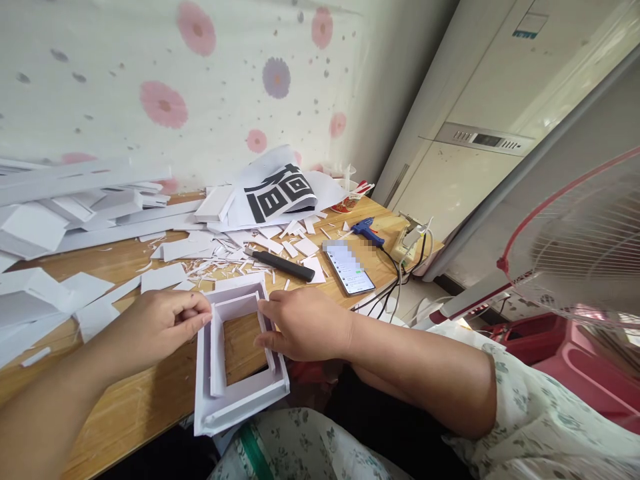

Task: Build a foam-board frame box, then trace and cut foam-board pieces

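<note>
Item: white foam-board frame (245, 397), at counter (135, 400) edge.
My left grip (160, 323) pinches its 9 o'clock wall; my right grip (300, 327) clasps the 3 o'clock wall (knife (280, 265) at 12 o'clock).

I see a white frame (240, 395) on a honey-brown, wood-grained table (145, 400), with white scraps (165, 275) strewn over it. The wall cloth (100, 60) is off-white, printed with pink and purple flowers and small grey dots. A white sheet (280, 190) bears a bold black character. The knife (280, 265) is black, the glue gun (367, 231) blue. The fan (575, 247) has a red rim over a white grille. The sleeve (540, 427) is pale with tiny grey-green sprigs.
</note>
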Action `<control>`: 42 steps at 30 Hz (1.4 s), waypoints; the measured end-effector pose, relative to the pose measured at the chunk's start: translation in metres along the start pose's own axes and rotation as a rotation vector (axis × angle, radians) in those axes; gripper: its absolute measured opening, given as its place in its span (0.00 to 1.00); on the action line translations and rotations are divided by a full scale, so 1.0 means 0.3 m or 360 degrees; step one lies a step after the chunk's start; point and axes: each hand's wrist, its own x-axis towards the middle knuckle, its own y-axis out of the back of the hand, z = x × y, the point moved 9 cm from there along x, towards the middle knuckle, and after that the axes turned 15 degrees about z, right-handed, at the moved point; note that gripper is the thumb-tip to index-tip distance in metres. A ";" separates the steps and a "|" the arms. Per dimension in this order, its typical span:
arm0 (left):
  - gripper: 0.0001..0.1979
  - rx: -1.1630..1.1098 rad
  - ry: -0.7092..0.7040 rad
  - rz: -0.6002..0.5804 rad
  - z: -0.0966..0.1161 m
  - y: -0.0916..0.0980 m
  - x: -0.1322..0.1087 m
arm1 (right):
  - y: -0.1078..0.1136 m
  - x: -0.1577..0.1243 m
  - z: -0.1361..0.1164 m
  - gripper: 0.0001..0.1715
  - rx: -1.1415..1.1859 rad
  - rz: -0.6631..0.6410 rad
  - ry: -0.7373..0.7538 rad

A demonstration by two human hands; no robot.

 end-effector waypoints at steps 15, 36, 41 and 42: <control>0.18 0.0001 -0.0019 0.0002 -0.019 -0.009 0.011 | 0.005 0.002 -0.005 0.23 -0.0013 -0.0029 -0.0007; 0.22 0.0037 -0.0018 0.0008 -0.074 -0.032 0.025 | 0.007 0.001 -0.009 0.23 -0.0063 -0.0029 0.0017; 0.22 0.0048 0.0005 -0.0004 -0.073 -0.032 0.022 | 0.012 0.001 -0.013 0.23 -0.0066 -0.0028 0.0016; 0.22 0.0050 0.0011 -0.0005 -0.072 -0.031 0.022 | 0.012 0.001 -0.012 0.23 -0.0064 -0.0028 0.0015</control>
